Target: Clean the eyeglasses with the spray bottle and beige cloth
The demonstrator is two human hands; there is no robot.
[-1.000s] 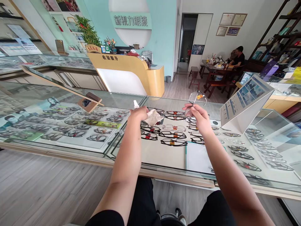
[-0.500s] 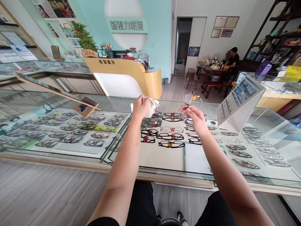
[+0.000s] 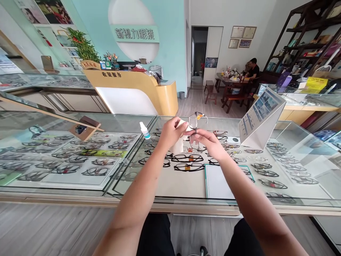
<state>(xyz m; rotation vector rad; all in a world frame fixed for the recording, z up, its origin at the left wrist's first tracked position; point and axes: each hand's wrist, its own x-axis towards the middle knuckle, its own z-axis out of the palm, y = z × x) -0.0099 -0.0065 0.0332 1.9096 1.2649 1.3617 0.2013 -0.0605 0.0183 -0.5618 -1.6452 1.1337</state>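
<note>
My right hand (image 3: 210,143) grips a pair of eyeglasses (image 3: 193,122) near the bridge, and they are turned on end above the glass counter. An orange sticker shows on the upper part of the eyeglasses. Closed around a pale cleaning cloth (image 3: 178,146), my left hand (image 3: 172,131) is right beside the eyeglasses. The cloth hangs below the fingers, close to the lenses; whether it touches them I cannot make out. To the left of my left hand, a small white spray bottle (image 3: 145,131) with a blue label stands on the counter.
Rows of spectacle frames (image 3: 188,166) lie inside the glass display case (image 3: 160,192). A white desk calendar (image 3: 262,119) stands on the right, a wooden stand (image 3: 86,128) on the left. Behind are a yellow cash desk (image 3: 166,97) and a seated person (image 3: 253,69) at a table.
My left hand has moved right with the cloth, up to the eyeglasses. The eyeglasses have come left and slightly down in my right hand. The spray bottle has come into sight.
</note>
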